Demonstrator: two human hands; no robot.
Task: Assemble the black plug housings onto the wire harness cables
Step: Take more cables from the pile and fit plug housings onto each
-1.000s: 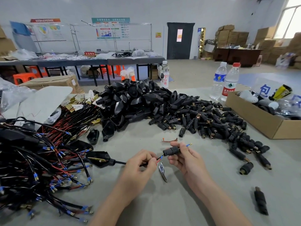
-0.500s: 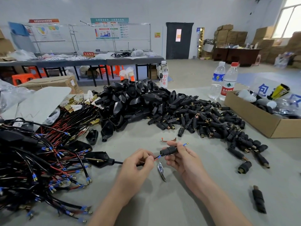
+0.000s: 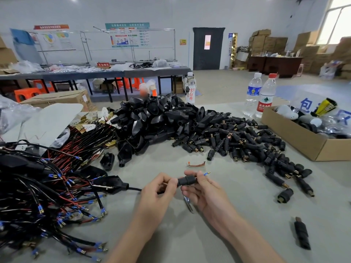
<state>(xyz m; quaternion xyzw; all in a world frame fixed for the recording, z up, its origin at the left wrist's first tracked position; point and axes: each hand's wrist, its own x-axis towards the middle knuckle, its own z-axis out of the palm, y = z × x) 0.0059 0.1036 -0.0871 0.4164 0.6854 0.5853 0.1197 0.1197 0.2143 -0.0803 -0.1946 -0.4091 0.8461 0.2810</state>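
Between both hands, low over the grey table (image 3: 262, 209): black plug housing (image 3: 187, 180), a short sleeve, long axis running left to right, near level, right end tipped slightly up. Gripped round its right half by the right hand (image 3: 206, 194), thumb and fingers curled on it. Seemingly threaded onto the cable (image 3: 133, 189), with a blue-tipped wire end (image 3: 206, 174) poking out past the right fingers. Just left of the housing, left hand (image 3: 158, 190) pinching the cable, fingertips touching or nearly touching the housing's left mouth; cannot tell which. From that pinch, cable run leftward along the table to a larger black shell (image 3: 111, 184) beside the harness bundle (image 3: 38, 202).

So: housing and cable on one line, hands facing each other along it, right on the part, left on the wire. Probably calls for a push along that axis, cable fed rightward or housing drawn leftward, with no sideways bend. Risk, as a guess: a second conductor snagging inside, with only one tip visible at the exit.

Well apart to the upper right, pile of small housings (image 3: 237, 143), nearer the right hand than the left for a next pick. Under the hands, small metal piece (image 3: 188, 204) flat on the table, untouched.
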